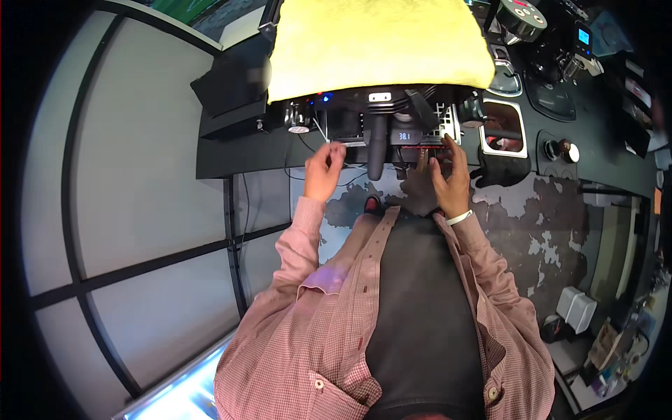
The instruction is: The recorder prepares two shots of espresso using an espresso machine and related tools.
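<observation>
An espresso machine (346, 97) topped with a yellow cloth (378, 42) stands before me. A portafilter's black handle (376, 152) points towards me from its middle, beside a small lit display (404, 136). My left hand (324, 169) is at the left front edge of the metal drip tray (446, 126), fingertips close together near a thin light rod; whether it grips anything is unclear. At the tray's right front corner, my right hand (450, 177) has its thumb and fingers apart, with nothing visible between them.
Right of the machine, a metal container (502, 128) with a dark bar across it sits on the black counter (593, 136), a black cloth (506, 168) below it. Further right are small round tools (564, 150) and a grinder (546, 58). Cables hang below the counter; a grey panelled wall (152, 147) stands left.
</observation>
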Available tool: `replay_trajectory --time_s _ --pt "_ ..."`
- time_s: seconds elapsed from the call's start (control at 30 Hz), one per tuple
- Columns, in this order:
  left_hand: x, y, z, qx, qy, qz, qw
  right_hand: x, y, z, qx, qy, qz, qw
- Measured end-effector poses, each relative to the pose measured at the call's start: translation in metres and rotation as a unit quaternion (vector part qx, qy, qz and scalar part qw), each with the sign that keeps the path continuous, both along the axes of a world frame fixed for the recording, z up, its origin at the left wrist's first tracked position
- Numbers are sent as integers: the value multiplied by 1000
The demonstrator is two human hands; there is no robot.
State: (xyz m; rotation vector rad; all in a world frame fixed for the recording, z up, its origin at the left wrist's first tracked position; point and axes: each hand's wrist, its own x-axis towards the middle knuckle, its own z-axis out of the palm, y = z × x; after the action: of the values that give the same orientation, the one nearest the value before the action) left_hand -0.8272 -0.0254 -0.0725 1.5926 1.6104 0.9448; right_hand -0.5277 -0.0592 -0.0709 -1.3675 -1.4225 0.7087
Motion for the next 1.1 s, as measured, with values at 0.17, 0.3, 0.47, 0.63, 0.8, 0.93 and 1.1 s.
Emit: replay_trajectory --time_s 0.17,0.3,0.47,0.63,0.8,0.93,1.1 --pt "20 45 21 101 -30 -22 994 -39 18 -17 33 -69 -101 992" --pt "38 71 12 238 77 -90 964 -56 52 -19 23 -124 -157 980" --pt "37 123 -50 185 10 -187 965 -64 80 -10 -47 -71 -127 988" --pt "42 147 -56 185 -137 -237 944 -66 91 1 -110 -78 -119 984" --pt "53 146 -40 158 -92 -237 954 -57 92 -10 -97 -60 -135 984" --pt "53 135 -22 150 -74 -254 953 -51 92 -15 -104 -39 -148 983" --pt "47 133 -24 187 17 -223 957 -57 89 -2 -103 -5 -126 987"
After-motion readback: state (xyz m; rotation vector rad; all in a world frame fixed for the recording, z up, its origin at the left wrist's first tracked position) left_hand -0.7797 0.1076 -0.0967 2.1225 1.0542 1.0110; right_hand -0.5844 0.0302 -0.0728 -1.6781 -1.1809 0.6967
